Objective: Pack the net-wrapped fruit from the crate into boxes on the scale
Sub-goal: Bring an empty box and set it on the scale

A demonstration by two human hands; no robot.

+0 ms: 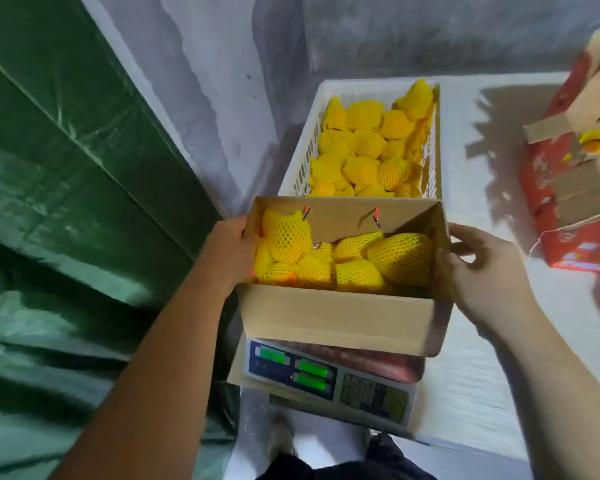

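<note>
Head view: both hands [232, 251] gripping the fruit-filled box [340, 317] ends above the scale [326, 379].

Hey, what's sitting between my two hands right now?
In the head view, the open cardboard box of net-wrapped fruit sits between your left hand and right hand.

Dim, flat indoor light. Soft overall, motion blur worst on the red carton [568, 188] right of the box [340, 313]. Hard shadow left of that carton. Scale [326, 379] displays glow green. Wide-angle bending at edges.
</note>
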